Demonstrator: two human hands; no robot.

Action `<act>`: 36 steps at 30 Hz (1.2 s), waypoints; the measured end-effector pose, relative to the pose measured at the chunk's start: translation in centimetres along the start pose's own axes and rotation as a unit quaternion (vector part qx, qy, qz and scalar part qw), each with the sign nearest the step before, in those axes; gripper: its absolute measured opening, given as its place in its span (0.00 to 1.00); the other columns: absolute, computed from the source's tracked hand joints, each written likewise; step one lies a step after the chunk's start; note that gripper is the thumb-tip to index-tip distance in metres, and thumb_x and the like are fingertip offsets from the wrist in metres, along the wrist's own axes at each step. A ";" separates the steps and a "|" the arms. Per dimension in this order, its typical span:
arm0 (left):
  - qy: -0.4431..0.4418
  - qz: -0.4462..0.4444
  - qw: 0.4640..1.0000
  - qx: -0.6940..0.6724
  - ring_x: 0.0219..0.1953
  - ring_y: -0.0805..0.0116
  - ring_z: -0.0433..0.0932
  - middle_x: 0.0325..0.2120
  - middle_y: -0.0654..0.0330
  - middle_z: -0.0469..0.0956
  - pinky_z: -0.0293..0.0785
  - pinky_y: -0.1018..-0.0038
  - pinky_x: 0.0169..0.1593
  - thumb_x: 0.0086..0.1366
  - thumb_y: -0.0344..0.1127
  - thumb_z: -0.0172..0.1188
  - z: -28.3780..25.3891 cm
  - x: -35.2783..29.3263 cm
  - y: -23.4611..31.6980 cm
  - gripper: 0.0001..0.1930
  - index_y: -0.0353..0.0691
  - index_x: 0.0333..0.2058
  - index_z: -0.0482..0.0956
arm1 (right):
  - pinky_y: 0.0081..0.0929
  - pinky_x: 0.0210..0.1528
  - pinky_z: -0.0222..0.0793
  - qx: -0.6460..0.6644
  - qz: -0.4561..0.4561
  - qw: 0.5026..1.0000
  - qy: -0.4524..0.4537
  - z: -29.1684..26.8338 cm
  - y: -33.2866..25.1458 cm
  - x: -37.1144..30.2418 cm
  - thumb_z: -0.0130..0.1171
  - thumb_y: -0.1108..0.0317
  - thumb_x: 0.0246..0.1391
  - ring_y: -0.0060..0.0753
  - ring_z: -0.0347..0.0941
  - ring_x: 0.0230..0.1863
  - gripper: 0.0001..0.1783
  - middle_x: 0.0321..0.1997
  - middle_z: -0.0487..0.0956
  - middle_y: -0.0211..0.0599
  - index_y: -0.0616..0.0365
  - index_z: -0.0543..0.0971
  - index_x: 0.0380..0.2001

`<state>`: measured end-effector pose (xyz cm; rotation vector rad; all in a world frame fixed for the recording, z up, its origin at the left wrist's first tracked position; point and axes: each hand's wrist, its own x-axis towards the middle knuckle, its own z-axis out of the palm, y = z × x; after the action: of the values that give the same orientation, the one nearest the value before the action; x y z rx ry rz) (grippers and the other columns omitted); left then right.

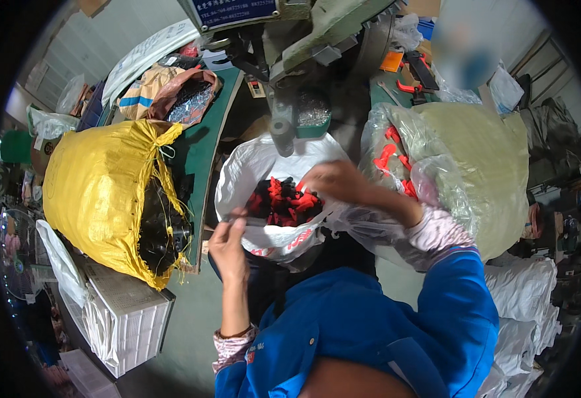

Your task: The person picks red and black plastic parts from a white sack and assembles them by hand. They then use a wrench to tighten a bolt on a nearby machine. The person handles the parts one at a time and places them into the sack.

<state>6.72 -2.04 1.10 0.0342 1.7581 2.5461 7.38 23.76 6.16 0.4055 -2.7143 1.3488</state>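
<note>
A white sack (pixel 232 182) stands open in front of me, with a heap of small red and black parts (pixel 284 202) inside. At the sack's left rim is my left hand (pixel 229 249), its thumb and fingers pinched together; what they hold, if anything, is too small to make out. My right hand (pixel 335 180) is over the sack's right side, slightly smeared by motion. Its fingers are closed, and a small red piece (pixel 300 186) shows at their tips. Directly above the sack's far edge hangs the grey metal head of a machine (pixel 282 132).
Left, a yellow woven sack (pixel 98 192) full of black parts leans by a green table (pixel 201 156). Beneath it stands a white crate (pixel 134 325). Right, a clear bag of red parts (pixel 387 159) adjoins a large pale sack (pixel 483 166). A green tray (pixel 317 127) sits behind the machine head.
</note>
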 end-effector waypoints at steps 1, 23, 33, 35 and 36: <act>0.025 0.010 1.000 -0.012 0.36 0.72 0.74 0.33 0.57 0.76 0.68 0.79 0.43 0.57 0.28 0.56 -0.9 -0.2 0.1 0.10 0.30 0.38 0.75 | 0.23 0.33 0.68 -0.032 0.007 0.999 0.040 -2.4 1.1 0.2 0.56 0.66 0.46 0.28 0.74 0.29 0.08 0.24 0.77 0.38 0.60 0.78 0.28; 0.209 -0.019 0.943 -0.257 0.45 0.62 0.68 0.41 0.54 0.67 0.64 0.63 0.54 0.63 0.32 0.46 -9.3 -5.7 3.2 0.13 0.31 0.44 0.63 | 0.43 0.46 0.66 -0.421 0.380 0.801 0.194 -22.2 25.6 5.8 0.52 0.70 0.41 0.55 0.70 0.45 0.14 0.40 0.73 0.60 0.66 0.74 0.32; 0.078 -0.042 0.928 -0.363 0.47 0.53 0.71 0.43 0.43 0.69 0.68 0.60 0.53 0.60 0.30 0.51 -4.0 -0.6 2.9 0.16 0.26 0.44 0.64 | 0.37 0.35 0.70 -0.259 0.300 0.822 0.408 -26.5 24.4 4.7 0.51 0.58 0.49 0.44 0.75 0.32 0.19 0.35 0.76 0.51 0.67 0.74 0.27; 0.042 -0.054 0.926 -0.372 0.50 0.52 0.68 0.44 0.43 0.68 0.64 0.58 0.56 0.59 0.30 0.52 -3.1 0.0 2.9 0.17 0.26 0.45 0.64 | 0.30 0.32 0.71 0.143 0.198 0.863 0.442 -26.0 21.7 3.8 0.47 0.67 0.53 0.37 0.75 0.30 0.11 0.36 0.76 0.49 0.66 0.68 0.32; 0.035 -0.044 0.932 -0.357 0.49 0.52 0.69 0.44 0.43 0.68 0.64 0.58 0.56 0.61 0.30 0.49 -2.9 -0.1 2.8 0.16 0.25 0.45 0.63 | 0.22 0.29 0.70 0.193 0.186 0.874 0.406 -24.4 17.6 3.8 0.44 0.73 0.54 0.33 0.74 0.30 0.07 0.36 0.76 0.46 0.64 0.64 0.36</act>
<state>6.59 -5.72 2.71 -0.1585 0.7248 2.9655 -2.08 52.46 8.13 -0.5870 -1.8620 1.6492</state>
